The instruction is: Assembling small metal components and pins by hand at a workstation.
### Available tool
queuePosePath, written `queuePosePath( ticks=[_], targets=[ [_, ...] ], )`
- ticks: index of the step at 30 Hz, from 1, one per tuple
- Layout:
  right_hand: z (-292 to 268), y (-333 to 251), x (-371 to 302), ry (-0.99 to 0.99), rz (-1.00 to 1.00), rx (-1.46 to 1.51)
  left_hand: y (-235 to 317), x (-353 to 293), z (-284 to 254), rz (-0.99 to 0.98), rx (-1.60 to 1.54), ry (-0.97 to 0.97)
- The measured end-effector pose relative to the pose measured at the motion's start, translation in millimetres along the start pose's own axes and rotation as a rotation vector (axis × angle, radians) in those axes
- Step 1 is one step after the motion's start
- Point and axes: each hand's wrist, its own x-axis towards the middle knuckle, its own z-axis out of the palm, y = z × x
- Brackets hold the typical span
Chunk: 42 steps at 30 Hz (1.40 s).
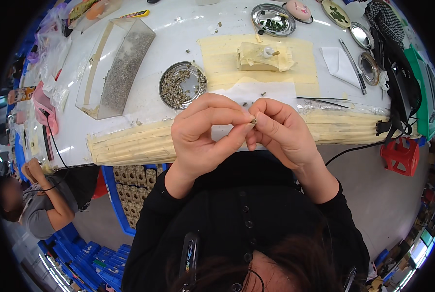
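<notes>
The left hand [203,134] and the right hand [288,129] met fingertip to fingertip just above the near edge of the table [154,39], with a small metal piece [254,120] between them. The left grip was pinched, thumb and forefinger closed on the piece from its 9 o'clock side; the right grip was pinched on it from the 3 o'clock side. The fingertips covered most of the piece, so its full shape could not be told.

Taking the piece as the centre of the dial, two loose bits [263,94] lay on the table nearby, one toward 11 o'clock and one between 12 and 1. A round metal dish [194,80] stood at 10 o'clock, partly filled with many more small pieces [176,87]. Farther out in that direction was a clear box [91,78] holding a mass of grey bits. At 12 o'clock a tape-covered block [246,63] sat on a pale yellow sheet [217,63], and beyond it was a silver plate [254,22] with dark green pieces [275,25]. Thin dark tweezers [322,100] lay between 2 and 3 o'clock, and a folded white paper [335,68] at 2, with a dark pen-like tool [354,69] beside it. Below table level, a blue tray [111,194] of blocks in rows showed at 8 o'clock, and a red stool [401,155] between 3 and 4. Another person [47,209] was well apart, beyond the tray.
</notes>
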Motion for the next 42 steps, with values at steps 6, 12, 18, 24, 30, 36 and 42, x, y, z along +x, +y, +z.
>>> queuePosePath(
  ticks=[6,12,18,24,30,36,42],
  targets=[
    [10.3,8.5,2.4,0.25,-0.501,-0.612,11.8,4.5,2.7,0.264,0.482,0.024],
    [4.4,5.1,12.8,0.318,-1.13,-1.439,12.0,0.0,6.5,0.315,0.616,0.031],
    [5.8,2.9,8.6,0.3,-1.027,-1.324,8.8,1.7,6.0,0.302,0.591,0.03],
    [6.4,5.6,2.4,0.301,-0.624,-0.89,10.6,3.9,4.0,0.201,0.467,0.032],
    [7.7,0.9,-2.3,0.164,-0.299,-0.539,8.1,2.9,2.8,0.145,0.309,0.0],
    [5.5,-0.6,-2.2,0.095,-0.241,-0.402,6.3,2.5,1.9,0.159,0.325,-0.014],
    [-4.4,-3.5,-0.3,-0.055,-0.067,-0.139,6.2,4.8,-2.7,0.084,0.125,-0.074]
  ],
)
